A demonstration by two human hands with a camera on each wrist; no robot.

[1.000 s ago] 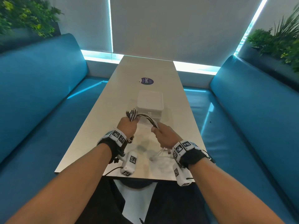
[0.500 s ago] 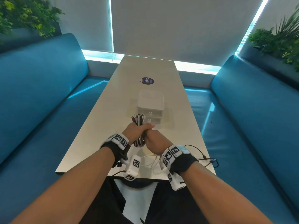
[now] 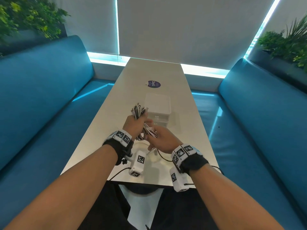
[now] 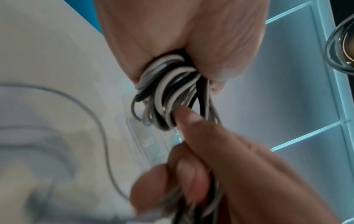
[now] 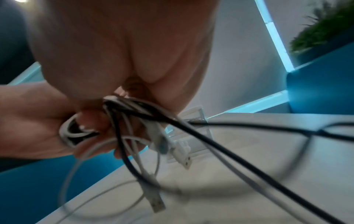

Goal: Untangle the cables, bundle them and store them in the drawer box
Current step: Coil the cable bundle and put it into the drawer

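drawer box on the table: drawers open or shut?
Shut, as far as the head view shows: both drawer fronts of the drawer box sit flush, none pulled out. Cables are outside, in the left hand.

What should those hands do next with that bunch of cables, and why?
Probably wind the loose tails round the bundle. The left hand grips the folded loops, the right hand holds trailing strands, and ends hang onto the table.

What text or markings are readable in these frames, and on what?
"ClayG", white letters on the round purple sticker on the table; the smaller print on it is too small to read.
Wristband tags on both wrists: black-and-white square code patterns, no letters.
Drawer box: no label visible.
Both wrist views: no text visible.
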